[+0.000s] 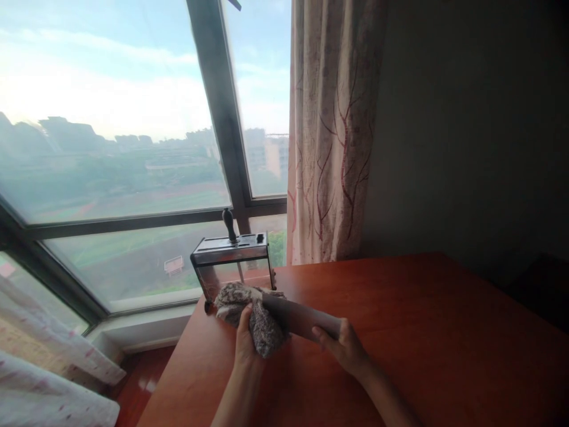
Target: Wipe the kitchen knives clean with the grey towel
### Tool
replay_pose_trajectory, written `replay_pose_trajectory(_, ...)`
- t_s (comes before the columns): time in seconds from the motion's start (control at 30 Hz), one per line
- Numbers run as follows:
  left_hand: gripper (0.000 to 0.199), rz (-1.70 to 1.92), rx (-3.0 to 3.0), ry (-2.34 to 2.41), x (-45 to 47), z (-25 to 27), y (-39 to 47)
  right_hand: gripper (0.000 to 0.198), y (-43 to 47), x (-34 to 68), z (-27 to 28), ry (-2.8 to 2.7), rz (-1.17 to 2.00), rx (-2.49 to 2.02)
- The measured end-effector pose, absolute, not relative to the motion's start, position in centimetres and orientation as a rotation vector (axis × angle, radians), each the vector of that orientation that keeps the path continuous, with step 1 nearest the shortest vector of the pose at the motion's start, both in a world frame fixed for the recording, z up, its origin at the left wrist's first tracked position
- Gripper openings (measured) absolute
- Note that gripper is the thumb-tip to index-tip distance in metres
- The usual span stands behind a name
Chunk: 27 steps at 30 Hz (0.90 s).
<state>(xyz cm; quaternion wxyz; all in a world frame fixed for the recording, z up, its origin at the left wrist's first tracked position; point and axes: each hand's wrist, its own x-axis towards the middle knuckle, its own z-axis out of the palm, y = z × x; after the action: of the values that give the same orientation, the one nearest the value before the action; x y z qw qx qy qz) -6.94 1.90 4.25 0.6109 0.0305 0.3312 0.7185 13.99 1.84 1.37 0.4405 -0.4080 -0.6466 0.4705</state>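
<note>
In my left hand (248, 341) is a bunched grey and white fluffy cloth (269, 332), with the thumb pressed on it. My right hand (347, 350) is closed round the near right end of a knife (302, 314), whose broad, flat grey blade slants up to the left. The cloth wraps the blade's far left end, so that tip is hidden. I cannot make out the knife's handle under my right fingers. Both hands are above the table, just in front of a knife holder (213, 254) with a metal top and see-through sides.
A dark handle (228, 225) sticks up from the holder's top. The reddish-brown wooden table (400, 308) reaches to a dark wall on the right. Behind stand a large window (111, 166) and a patterned curtain (331, 136). Another curtain (53, 385) hangs at lower left.
</note>
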Motion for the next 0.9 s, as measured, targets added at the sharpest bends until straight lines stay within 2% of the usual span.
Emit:
replay_pose_trajectory(0.1,0.026,1.657,0.039,0.76,-7.2,5.0,1.4,0.038,1.5,13.4,1.8,-1.336,1.352,-0.983)
replay_pose_trajectory(0.4,0.03,1.749,0.08,0.739,-7.8,5.8,0.3,0.041,1.2,13.8,4.1,-1.244,1.645,-0.83)
replay_pose_trajectory(0.67,0.039,1.736,0.135,0.711,-9.1,6.0,-0.2,0.039,1.4,14.1,3.8,-1.202,1.697,-0.777)
replay_pose_trajectory(0.9,0.035,1.761,0.096,0.76,-9.6,6.8,0.4,0.046,1.9,14.4,4.3,-1.382,1.517,-0.873)
